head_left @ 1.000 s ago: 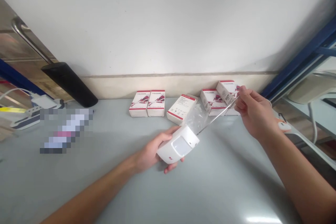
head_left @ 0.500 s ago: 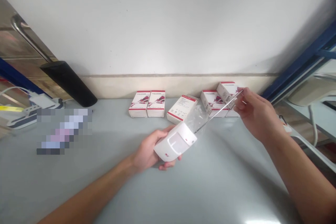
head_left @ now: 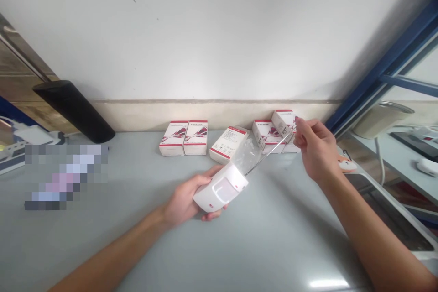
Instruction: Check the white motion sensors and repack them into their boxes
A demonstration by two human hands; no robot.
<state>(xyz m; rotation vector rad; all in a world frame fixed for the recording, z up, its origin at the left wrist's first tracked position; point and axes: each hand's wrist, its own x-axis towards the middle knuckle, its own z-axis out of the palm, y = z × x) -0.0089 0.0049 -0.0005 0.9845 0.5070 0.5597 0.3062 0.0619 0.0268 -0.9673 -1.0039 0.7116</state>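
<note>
My left hand [head_left: 183, 198] is wrapped round a white motion detector [head_left: 221, 189], with its window facing up towards me and its end tilted to the upper right. A thin metal telescopic antenna [head_left: 268, 154] sticks out from that end, drawn out long. At its far tip, my right hand [head_left: 316, 148] is closed in a pinch on the antenna. Behind the detector lies a crumpled clear plastic bag [head_left: 247, 154], partly hidden by it. A white and red box [head_left: 229, 142] rests just beyond, text side up.
Two red and white boxes [head_left: 184, 138] stand side by side at the wall. More such boxes [head_left: 268, 133] are stacked on the right. A black cylinder [head_left: 77, 109] leans at the left, near a power strip [head_left: 20, 150]. A blue metal frame [head_left: 379, 73] borders the right side.
My right hand has shifted left and slightly down, its fingers still at the antenna tip. The view has turned a little to the right. My left hand keeps its hold on the detector.
</note>
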